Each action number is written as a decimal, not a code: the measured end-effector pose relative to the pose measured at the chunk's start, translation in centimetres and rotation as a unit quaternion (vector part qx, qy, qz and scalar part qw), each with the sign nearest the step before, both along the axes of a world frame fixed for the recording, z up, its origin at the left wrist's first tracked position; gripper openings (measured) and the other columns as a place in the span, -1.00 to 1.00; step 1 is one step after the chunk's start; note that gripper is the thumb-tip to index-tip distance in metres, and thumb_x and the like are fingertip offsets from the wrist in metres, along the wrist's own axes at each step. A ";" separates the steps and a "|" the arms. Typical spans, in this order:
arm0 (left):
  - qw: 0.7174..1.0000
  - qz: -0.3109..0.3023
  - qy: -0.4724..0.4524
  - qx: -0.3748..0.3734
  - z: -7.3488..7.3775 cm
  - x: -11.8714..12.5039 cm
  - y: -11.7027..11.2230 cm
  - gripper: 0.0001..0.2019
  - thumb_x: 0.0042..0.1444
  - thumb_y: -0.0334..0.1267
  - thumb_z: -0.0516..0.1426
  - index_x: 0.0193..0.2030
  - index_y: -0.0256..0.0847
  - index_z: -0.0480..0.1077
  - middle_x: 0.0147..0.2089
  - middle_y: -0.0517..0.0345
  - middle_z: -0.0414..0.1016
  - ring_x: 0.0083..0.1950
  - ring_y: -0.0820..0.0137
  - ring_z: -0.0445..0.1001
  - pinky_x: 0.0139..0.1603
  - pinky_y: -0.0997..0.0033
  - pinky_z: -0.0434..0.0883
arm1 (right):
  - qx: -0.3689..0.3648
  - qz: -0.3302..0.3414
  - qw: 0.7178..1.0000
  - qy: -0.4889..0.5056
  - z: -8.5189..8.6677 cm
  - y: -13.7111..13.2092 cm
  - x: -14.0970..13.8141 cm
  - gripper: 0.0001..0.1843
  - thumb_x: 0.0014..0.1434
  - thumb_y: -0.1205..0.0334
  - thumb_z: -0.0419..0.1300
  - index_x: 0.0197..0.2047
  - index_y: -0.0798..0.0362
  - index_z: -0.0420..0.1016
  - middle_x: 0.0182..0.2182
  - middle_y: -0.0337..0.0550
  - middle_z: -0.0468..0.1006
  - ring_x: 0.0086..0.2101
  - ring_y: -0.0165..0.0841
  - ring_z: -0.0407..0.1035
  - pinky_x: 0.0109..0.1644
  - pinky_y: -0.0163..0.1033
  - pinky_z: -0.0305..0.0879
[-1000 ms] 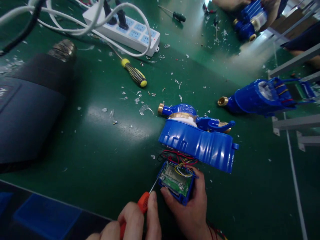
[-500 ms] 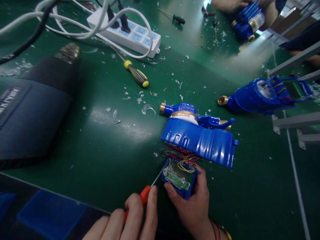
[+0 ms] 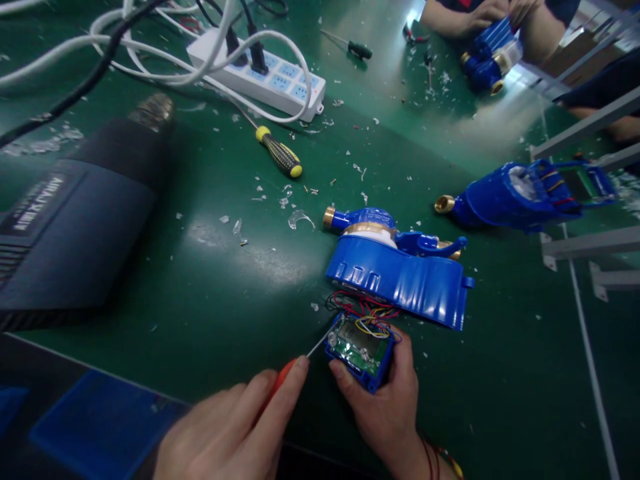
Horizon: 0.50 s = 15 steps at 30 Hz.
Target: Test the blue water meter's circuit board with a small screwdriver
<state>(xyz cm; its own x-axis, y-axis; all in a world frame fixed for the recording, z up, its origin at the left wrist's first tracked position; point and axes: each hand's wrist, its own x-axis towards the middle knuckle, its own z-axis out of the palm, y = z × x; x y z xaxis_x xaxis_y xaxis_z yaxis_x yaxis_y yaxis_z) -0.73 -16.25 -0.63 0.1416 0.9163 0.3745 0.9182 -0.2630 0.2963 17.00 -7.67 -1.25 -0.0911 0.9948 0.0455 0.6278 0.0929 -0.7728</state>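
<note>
My left hand [image 3: 235, 420] is closed round the orange handle of a screwdriver [image 3: 285, 373]. Its thin shaft points up and right, the tip at the left edge of a small blue housing with a circuit board [image 3: 357, 347]. That housing sits in my right hand [image 3: 385, 407], thumb at the near edge and fingers round the right side. A grey display and clear blobs show on the green board. Red, black, yellow and white wires [image 3: 367, 313] run from it to a blue water meter [image 3: 395, 273] with brass ends, lying just beyond.
A heat gun [image 3: 85, 207] lies at left. Behind are a white power strip [image 3: 260, 73] with cables, a yellow-black screwdriver [image 3: 279, 152] and a green-handled screwdriver [image 3: 359, 50]. Another blue meter [image 3: 510, 193] lies right, near metal bars. A co-worker's hands [image 3: 493, 17] hold a meter. Clear scraps litter the table.
My left hand has rolled over the orange screwdriver, so less of its handle shows. The tip stays at the housing's left edge. The whole view has shifted slightly.
</note>
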 end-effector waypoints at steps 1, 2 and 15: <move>1.000 0.002 -0.015 -0.005 -0.2 0.1 -0.1 -0.68 0.13 -0.44 0.08 0.04 -0.28 0.37 -0.15 0.06 0.44 -0.27 0.52 0.42 -0.25 0.50 0.32 | 0.003 0.001 1.000 -0.002 0.0 0.0 -0.1 -0.41 -0.10 -0.02 0.33 -0.07 0.02 0.23 -0.29 -0.12 0.47 -0.33 -0.25 0.42 -0.28 -0.17 0.42; 0.999 0.001 -0.030 -0.010 -0.3 0.1 -0.1 -0.68 0.14 -0.43 0.08 0.05 -0.30 0.36 -0.15 0.05 0.44 -0.27 0.53 0.42 -0.26 0.53 0.33 | 0.007 0.001 1.000 -0.003 0.0 0.0 -0.1 -0.41 -0.10 -0.02 0.33 -0.07 0.02 0.23 -0.30 -0.12 0.46 -0.33 -0.25 0.42 -0.28 -0.17 0.42; 0.969 -0.115 -0.170 -0.135 -0.6 -4.4 3.0 -0.58 0.15 -0.45 0.04 0.17 -0.20 0.20 -0.26 0.15 0.47 -0.37 0.55 0.45 -0.45 0.58 0.37 | -0.016 0.011 1.000 0.018 -0.3 0.2 0.3 -0.41 -0.09 -0.01 0.34 -0.05 -0.02 0.21 -0.27 -0.15 0.46 -0.29 -0.28 0.43 -0.24 -0.21 0.43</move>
<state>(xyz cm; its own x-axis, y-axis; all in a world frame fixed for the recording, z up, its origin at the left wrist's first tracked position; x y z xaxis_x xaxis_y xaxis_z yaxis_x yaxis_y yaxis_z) -5.11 -13.23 -1.21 0.2637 0.9466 0.1853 0.6822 -0.3189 0.6580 17.32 -7.52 -1.52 -0.1117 0.9936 0.0167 0.5972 0.0806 -0.7980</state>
